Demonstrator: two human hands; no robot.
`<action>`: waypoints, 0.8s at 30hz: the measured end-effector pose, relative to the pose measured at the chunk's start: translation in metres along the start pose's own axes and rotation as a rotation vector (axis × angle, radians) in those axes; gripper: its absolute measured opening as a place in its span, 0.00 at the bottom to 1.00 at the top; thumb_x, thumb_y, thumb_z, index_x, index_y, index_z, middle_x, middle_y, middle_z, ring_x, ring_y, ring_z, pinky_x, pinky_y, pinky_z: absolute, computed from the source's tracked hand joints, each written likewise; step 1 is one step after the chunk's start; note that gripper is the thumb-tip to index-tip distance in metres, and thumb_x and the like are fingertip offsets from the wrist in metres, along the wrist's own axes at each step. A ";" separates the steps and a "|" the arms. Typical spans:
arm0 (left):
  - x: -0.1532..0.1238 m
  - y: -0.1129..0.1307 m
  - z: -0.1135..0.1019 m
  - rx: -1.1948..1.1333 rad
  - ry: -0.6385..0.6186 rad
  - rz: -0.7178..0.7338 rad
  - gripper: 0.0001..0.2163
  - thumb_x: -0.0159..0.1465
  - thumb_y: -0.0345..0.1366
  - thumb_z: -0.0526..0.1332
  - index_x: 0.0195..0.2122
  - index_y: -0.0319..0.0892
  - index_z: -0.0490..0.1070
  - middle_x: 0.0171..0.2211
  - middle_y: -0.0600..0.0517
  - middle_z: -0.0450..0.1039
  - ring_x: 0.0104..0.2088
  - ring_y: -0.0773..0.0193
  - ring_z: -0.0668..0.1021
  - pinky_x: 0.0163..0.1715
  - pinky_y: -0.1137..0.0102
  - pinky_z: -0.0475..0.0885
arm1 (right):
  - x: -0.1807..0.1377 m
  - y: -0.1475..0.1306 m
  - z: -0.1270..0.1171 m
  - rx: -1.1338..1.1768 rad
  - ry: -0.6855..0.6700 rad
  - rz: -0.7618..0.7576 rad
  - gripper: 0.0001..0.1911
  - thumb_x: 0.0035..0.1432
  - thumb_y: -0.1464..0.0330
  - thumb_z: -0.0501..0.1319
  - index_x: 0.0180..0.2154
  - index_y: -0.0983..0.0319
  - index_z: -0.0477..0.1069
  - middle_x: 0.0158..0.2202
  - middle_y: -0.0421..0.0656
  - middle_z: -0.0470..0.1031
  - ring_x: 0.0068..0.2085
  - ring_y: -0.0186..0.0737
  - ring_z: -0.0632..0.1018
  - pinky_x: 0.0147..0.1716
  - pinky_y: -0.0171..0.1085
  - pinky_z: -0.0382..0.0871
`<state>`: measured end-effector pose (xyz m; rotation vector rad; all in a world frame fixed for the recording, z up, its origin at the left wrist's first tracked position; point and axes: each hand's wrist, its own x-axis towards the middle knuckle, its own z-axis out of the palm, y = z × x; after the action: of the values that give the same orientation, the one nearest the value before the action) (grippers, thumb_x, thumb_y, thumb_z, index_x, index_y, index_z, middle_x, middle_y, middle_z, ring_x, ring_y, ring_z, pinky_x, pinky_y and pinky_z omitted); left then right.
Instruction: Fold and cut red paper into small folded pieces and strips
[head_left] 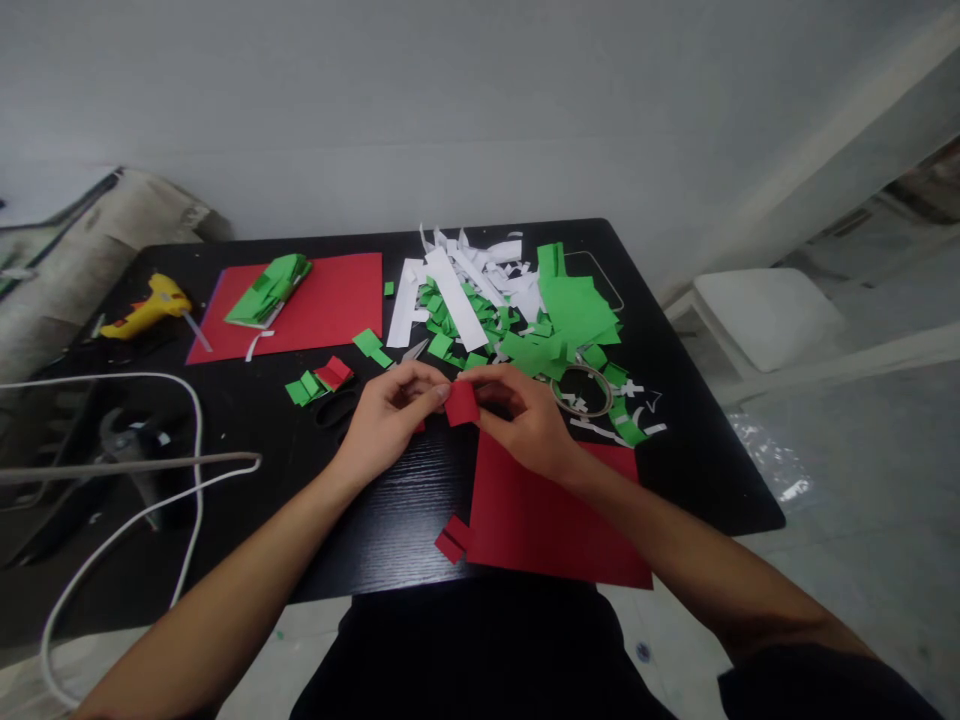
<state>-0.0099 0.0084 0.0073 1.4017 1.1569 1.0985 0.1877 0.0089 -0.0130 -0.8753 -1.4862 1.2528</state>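
Observation:
Both hands meet over the middle of the black table (pixel 390 520). My left hand (pixel 390 415) and my right hand (pixel 525 415) pinch a small red paper piece (pixel 461 403) between their fingertips, holding it just above the tabletop. Under my right wrist lies a large red paper sheet (pixel 555 520), with two small red scraps (pixel 452 538) at its left corner. Scissors (pixel 341 405) lie by my left hand, mostly dark handles with the blades (pixel 411 352) pointing away from me.
A heap of green and white paper cuttings (pixel 510 310) fills the far middle, with a tape ring (pixel 583 390) beside it. Another red sheet (pixel 315 300) carries a green bundle (pixel 270 290). A yellow glue gun (pixel 150 305) lies far left. A white cable (pixel 150 480) loops at left.

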 end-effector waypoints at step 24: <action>-0.004 0.000 0.002 -0.049 -0.007 0.097 0.05 0.62 0.36 0.73 0.35 0.42 0.80 0.30 0.51 0.80 0.31 0.65 0.81 0.33 0.71 0.79 | 0.003 -0.005 -0.002 0.127 0.028 0.106 0.09 0.58 0.64 0.74 0.42 0.50 0.85 0.44 0.38 0.87 0.46 0.44 0.86 0.53 0.47 0.83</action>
<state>-0.0082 0.0041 0.0063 1.4349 1.0592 1.1817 0.1892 0.0107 -0.0070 -0.8931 -1.3373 1.3913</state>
